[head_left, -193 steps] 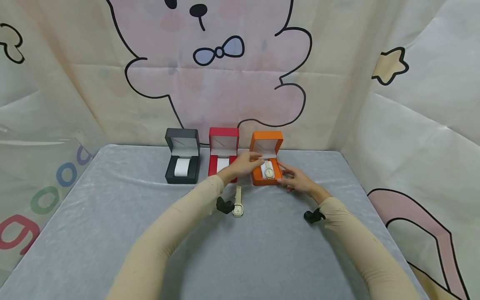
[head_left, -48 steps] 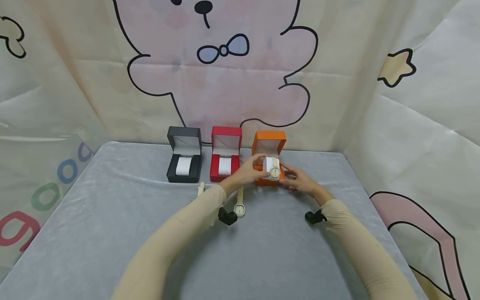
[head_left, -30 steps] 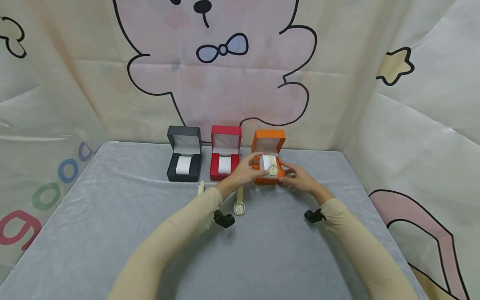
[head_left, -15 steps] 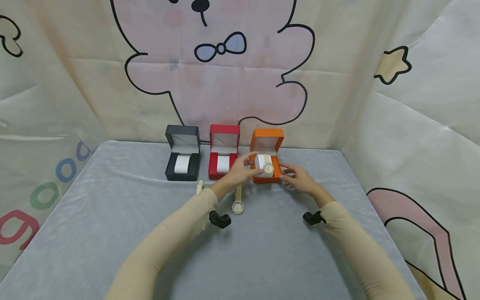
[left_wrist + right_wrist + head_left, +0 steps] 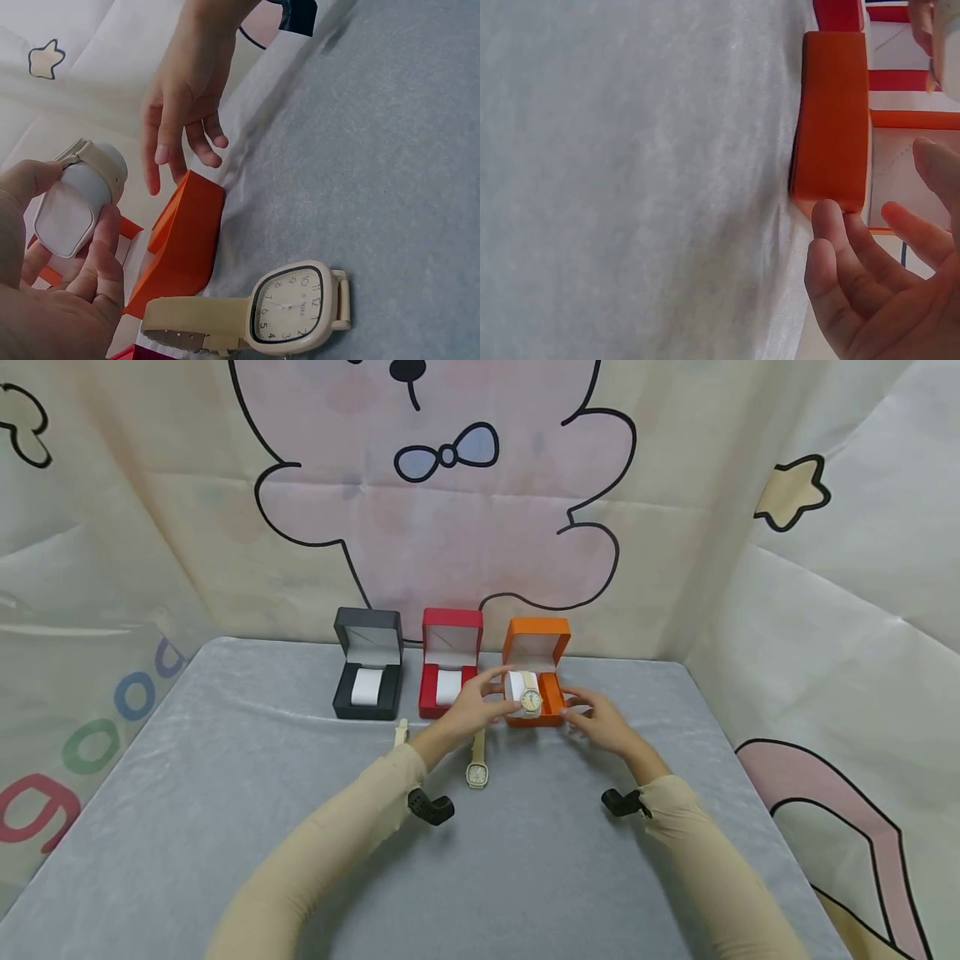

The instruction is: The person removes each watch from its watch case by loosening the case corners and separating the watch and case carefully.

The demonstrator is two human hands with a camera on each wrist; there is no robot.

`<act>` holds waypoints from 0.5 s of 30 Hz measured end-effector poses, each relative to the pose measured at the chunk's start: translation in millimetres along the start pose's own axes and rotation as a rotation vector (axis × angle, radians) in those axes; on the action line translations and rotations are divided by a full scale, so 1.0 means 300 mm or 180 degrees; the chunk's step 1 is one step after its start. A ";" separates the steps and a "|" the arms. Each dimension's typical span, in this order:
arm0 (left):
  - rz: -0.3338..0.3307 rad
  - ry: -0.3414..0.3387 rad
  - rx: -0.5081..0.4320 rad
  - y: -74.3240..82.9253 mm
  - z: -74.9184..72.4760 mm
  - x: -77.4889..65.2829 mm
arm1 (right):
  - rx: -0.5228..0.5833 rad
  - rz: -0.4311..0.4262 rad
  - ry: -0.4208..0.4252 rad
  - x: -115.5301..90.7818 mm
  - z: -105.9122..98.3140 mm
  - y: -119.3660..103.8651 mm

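My left hand (image 5: 471, 706) grips a white watch cushion (image 5: 66, 221) with a round-faced, cream-strapped watch (image 5: 531, 702) wrapped round it. In the head view the cushion overlaps the left part of the orange watch box (image 5: 553, 695), whose lid stands up. The left wrist view shows the thumb on one side of the cushion and the fingers round the other. My right hand (image 5: 600, 722) is at the box's right side, fingers loosely extended, fingertips (image 5: 826, 214) right at its edge. A square-faced cream watch (image 5: 289, 307) lies on the table in front of the boxes.
To the left stand a red watch box (image 5: 427, 689) and a dark grey watch box (image 5: 390, 693), both with lids up and white cushions inside. Another pale strap (image 5: 401, 732) shows beside my left sleeve, partly hidden. A grey cloth (image 5: 540, 852) covers the table.
Earlier the cushion with the round watch sat inside the orange box. My left hand has lifted it out and shifted it left. The right hand has stayed beside the box.
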State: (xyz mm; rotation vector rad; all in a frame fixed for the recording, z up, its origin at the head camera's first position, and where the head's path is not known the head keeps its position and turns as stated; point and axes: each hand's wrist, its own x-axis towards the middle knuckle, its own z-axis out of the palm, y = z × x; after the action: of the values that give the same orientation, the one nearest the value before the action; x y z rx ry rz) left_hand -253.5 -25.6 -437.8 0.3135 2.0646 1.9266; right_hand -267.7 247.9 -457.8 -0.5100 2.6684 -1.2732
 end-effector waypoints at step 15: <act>-0.0084 0.0014 -0.0064 0.006 -0.019 -0.045 | -0.0203 -0.0082 0.0200 -0.034 -0.001 -0.068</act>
State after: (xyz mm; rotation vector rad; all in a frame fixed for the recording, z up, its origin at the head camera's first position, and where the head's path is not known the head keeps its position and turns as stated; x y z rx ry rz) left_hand -243.1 -35.6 -434.7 0.2764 2.0406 1.9329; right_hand -253.2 239.9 -442.0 -0.5225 2.7708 -1.2343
